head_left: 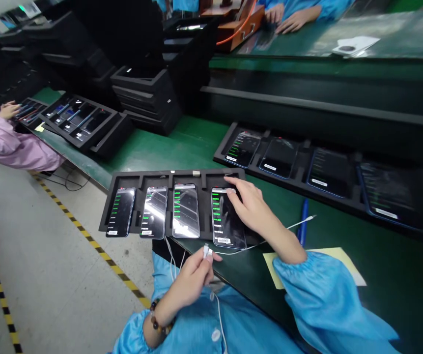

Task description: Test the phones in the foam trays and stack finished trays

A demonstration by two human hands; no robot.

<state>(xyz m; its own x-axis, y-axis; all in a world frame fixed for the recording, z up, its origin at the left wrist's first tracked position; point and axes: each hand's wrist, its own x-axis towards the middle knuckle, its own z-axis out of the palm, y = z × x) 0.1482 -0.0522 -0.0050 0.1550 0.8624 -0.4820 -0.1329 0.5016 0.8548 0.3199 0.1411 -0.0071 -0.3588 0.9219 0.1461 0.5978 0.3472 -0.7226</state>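
My left hand (193,275) pinches the white plug of a charging cable (207,251), just below the near edge of a black foam tray (130,175). Several phones lie in this tray, their screens lit with lists of green and white text. Over the rightmost phone (223,227) rests my right hand (252,204), its thumb on the upper screen and its index finger stretched to the tray's far rim. The other fingers of that hand are partly hidden. The plug is apart from the phone's lower end. White cables also hang below the tray's near side.
Another foam tray of phones (303,184) lies behind to the right. A blue pen (302,223) and yellow paper (338,255) lie by my right arm. Black trays (145,98) are stacked at the back left. Co-workers' hands show at far left and top.
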